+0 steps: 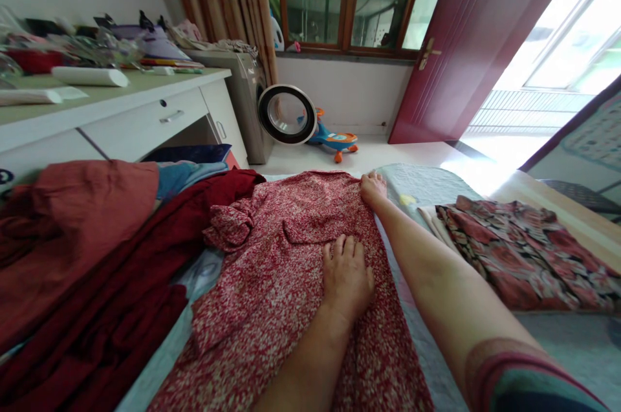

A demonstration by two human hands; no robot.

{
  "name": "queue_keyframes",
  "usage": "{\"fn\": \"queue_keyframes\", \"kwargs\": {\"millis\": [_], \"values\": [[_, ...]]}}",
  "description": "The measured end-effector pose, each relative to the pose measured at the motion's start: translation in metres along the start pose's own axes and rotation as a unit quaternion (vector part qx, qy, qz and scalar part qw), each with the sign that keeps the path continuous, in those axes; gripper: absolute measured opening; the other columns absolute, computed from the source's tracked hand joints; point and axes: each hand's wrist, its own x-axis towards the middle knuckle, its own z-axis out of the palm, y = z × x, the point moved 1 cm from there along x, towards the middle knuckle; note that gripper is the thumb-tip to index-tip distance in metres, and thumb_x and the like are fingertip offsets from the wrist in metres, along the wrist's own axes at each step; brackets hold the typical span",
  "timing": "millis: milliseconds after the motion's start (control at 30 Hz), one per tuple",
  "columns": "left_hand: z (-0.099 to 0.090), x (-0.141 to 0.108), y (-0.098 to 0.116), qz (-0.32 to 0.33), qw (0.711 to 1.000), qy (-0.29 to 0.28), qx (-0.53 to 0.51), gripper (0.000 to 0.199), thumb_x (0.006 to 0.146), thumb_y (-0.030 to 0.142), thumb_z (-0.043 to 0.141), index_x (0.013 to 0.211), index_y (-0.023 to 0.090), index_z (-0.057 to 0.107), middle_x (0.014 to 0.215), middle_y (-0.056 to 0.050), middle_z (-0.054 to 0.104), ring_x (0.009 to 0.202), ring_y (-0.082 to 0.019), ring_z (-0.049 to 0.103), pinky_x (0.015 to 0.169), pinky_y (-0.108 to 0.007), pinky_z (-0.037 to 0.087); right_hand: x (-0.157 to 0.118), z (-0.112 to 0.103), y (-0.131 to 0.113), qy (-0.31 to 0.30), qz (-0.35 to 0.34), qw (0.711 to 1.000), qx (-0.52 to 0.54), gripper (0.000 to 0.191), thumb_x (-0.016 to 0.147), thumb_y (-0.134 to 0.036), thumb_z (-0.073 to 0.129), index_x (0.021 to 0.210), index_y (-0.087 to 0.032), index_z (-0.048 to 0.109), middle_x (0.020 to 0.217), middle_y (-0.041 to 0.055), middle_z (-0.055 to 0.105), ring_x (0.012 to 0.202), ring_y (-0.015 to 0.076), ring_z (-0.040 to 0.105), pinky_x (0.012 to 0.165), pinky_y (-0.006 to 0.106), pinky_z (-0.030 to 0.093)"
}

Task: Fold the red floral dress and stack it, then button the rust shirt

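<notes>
A red garment with a pale speckled pattern (272,282) lies spread over the light bed cover, one sleeve bunched at its left. My left hand (347,276) rests palm down on the middle of the garment, its fingers pointing away from me and a little apart. Farther off, my right hand (373,188) touches the garment's far right edge; its fingers look bent over the cloth, and how firmly they grip is hard to make out. A folded floral garment (528,253) lies to the right of my right forearm.
Dark red cloth (130,257) and salmon-coloured cloth (97,198) are heaped at left. Beyond them stands a cluttered desk (140,118). A washing machine (247,101) has its round door open. A blue and orange ride-on toy (332,138) sits on the floor near a red door (466,30).
</notes>
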Motion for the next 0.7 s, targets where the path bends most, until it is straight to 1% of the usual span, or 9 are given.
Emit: {"fn": "queue_keyframes", "kwargs": {"millis": [133, 200, 300, 367, 467, 567, 633, 700], "values": [[-0.002, -0.001, -0.001, 0.005, 1.000, 0.000, 0.003, 0.046, 0.088, 0.037, 0.053, 0.131, 0.019, 0.052, 0.143, -0.010, 0.050, 0.136, -0.031, 0.035, 0.114, -0.054, 0.027, -0.012, -0.002, -0.006, 0.035, 0.030, 0.999, 0.017, 0.044, 0.095, -0.024, 0.032, 0.134, -0.013, 0.051, 0.133, 0.0193, 0.049, 0.120, 0.0314, 0.045, 0.097, 0.041, 0.038], [-0.003, -0.001, -0.001, 0.008, 1.000, 0.007, 0.004, 0.043, 0.089, 0.037, 0.053, 0.128, 0.019, 0.055, 0.143, -0.010, 0.050, 0.136, -0.030, 0.036, 0.113, -0.053, 0.028, -0.019, -0.007, -0.011, 0.041, 0.008, 0.999, 0.032, 0.044, 0.096, -0.024, 0.030, 0.134, -0.014, 0.050, 0.133, 0.0177, 0.050, 0.119, 0.0298, 0.046, 0.097, 0.039, 0.037], [-0.003, 0.000, -0.001, 0.013, 1.000, 0.026, 0.004, 0.040, 0.089, 0.036, 0.053, 0.125, 0.019, 0.057, 0.143, -0.010, 0.049, 0.134, -0.030, 0.037, 0.112, -0.050, 0.030, -0.032, -0.009, -0.020, 0.008, -0.044, 0.998, 0.043, 0.040, 0.097, -0.027, 0.028, 0.120, -0.018, 0.060, 0.124, 0.0136, 0.058, 0.113, 0.0260, 0.052, 0.096, 0.036, 0.038], [-0.003, 0.000, -0.002, 0.007, 0.999, 0.039, 0.003, 0.040, 0.089, 0.036, 0.054, 0.125, 0.019, 0.056, 0.142, -0.011, 0.048, 0.133, -0.029, 0.038, 0.111, -0.048, 0.031, -0.042, -0.005, -0.025, -0.010, -0.053, 0.998, 0.042, 0.039, 0.098, -0.031, 0.029, 0.114, -0.020, 0.062, 0.122, 0.0122, 0.060, 0.110, 0.0251, 0.054, 0.095, 0.036, 0.039], [-0.004, 0.000, -0.004, -0.014, 0.998, 0.053, 0.006, 0.036, 0.088, 0.033, 0.057, 0.121, 0.018, 0.058, 0.138, -0.012, 0.051, 0.129, -0.029, 0.041, 0.109, -0.046, 0.033, -0.055, 0.003, -0.029, -0.007, -0.051, 0.998, 0.040, 0.039, 0.098, -0.035, 0.030, 0.122, -0.021, 0.057, 0.131, 0.0120, 0.055, 0.117, 0.0264, 0.052, 0.099, 0.040, 0.036], [-0.005, -0.001, -0.006, -0.017, 0.998, 0.056, 0.010, 0.028, 0.087, 0.030, 0.059, 0.112, 0.018, 0.062, 0.126, -0.011, 0.058, 0.122, -0.028, 0.047, 0.104, -0.044, 0.036, -0.058, 0.008, -0.028, -0.004, -0.045, 0.997, 0.059, 0.038, 0.097, -0.035, 0.035, 0.128, -0.022, 0.052, 0.138, 0.0114, 0.052, 0.122, 0.0270, 0.049, 0.104, 0.043, 0.033], [-0.006, -0.002, -0.007, -0.014, 0.998, 0.058, 0.009, 0.022, 0.087, 0.030, 0.059, 0.106, 0.019, 0.063, 0.119, -0.010, 0.061, 0.117, -0.027, 0.049, 0.102, -0.044, 0.037, -0.055, 0.006, -0.027, -0.010, -0.046, 0.996, 0.077, 0.038, 0.096, -0.035, 0.038, 0.128, -0.021, 0.052, 0.139, 0.0107, 0.052, 0.124, 0.0260, 0.048, 0.104, 0.041, 0.033], [-0.009, -0.001, -0.006, -0.017, 0.997, 0.069, 0.007, 0.020, 0.090, 0.030, 0.056, 0.104, 0.019, 0.064, 0.117, -0.010, 0.061, 0.115, -0.027, 0.049, 0.100, -0.043, 0.038, -0.054, 0.000, -0.026, -0.011, -0.047, 0.995, 0.087, 0.040, 0.095, -0.034, 0.037, 0.130, -0.020, 0.050, 0.139, 0.0106, 0.052, 0.125, 0.0247, 0.047, 0.104, 0.038, 0.035]]}}
